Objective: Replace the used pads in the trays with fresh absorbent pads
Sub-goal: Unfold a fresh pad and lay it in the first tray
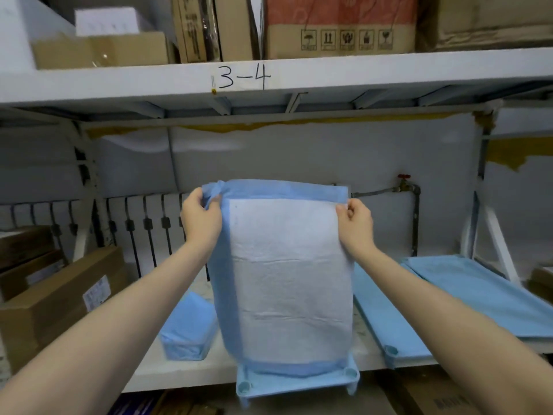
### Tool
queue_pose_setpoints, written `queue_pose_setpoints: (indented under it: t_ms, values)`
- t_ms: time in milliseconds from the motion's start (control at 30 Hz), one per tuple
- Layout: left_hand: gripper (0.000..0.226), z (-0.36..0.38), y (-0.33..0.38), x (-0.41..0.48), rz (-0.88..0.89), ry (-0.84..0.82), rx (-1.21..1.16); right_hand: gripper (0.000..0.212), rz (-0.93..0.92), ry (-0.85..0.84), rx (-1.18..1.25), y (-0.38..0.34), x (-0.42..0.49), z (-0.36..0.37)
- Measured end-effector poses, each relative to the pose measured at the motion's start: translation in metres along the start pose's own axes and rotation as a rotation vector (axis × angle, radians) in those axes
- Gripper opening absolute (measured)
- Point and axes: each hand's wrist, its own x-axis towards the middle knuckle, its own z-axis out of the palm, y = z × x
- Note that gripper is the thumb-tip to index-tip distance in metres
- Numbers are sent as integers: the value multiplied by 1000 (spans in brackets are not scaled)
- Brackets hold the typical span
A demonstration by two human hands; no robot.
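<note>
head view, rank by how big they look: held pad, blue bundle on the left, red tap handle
1. held pad, also nearest the camera
2. blue bundle
3. red tap handle, far back, so true size unsure

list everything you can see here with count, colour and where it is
pad: one, white with blue border, held up over the middle of the lower shelf
tray: one, light blue, at the front edge below the pad
folded pads: one bundle, blue, left of the tray
other trays: two it seems, blue, at right
upper boxes: several, brown cardboard, on the top shelf
lower boxes: a few, brown cardboard, lower left
tap: one, red handle, on the back wall
shelf: one, white, marked 3-4, overhead
left hand: grips the pad's top left corner
right hand: pinches the pad's top right corner
</note>
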Motion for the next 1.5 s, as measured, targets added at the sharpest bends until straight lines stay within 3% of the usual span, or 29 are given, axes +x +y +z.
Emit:
queue_pose_setpoints:
  t_ms: [100, 333, 600, 700, 833, 900, 1000, 1067, 1133, 1300, 1500]
  values:
    - [19, -4, 13, 7, 34, 20, 41, 31, -43, 12, 15, -14, 5, -6]
    - [26, -10, 39, 22, 79, 55, 86, 26, 67, -37, 132, -46, 25, -16]
    - [37, -15, -36, 10, -277, -118, 418, 27, 149, -156, -85, 3, 14, 8]
    - [24, -21, -73, 1, -420, -212, 579, 24, 113, -235, -151, 29, -5, 21]
    - [10, -13, -96, -14, -451, -294, 764, 22, 86, -400, -153, 52, -25, 40]
    - [28, 4, -96, -22, -348, -432, 684, 20, 40, -497, -189, 56, -33, 48]
    - [50, 31, -81, -39, -167, -816, 424, 19, -48, -615, -264, 58, -41, 62]
    - [54, 45, -76, -48, -133, -993, 347, 21, -89, -686, -298, 57, -46, 69]
    - [17, 54, -82, -51, -81, -965, 378, 24, -106, -729, -308, 53, -50, 71]
    - [42, 58, -89, -51, -41, -743, 366, 20, -155, -673, -363, 50, -55, 66]
    - [22, 50, -74, -30, -71, -429, 449, 28, -183, -716, -604, 68, -64, 62]
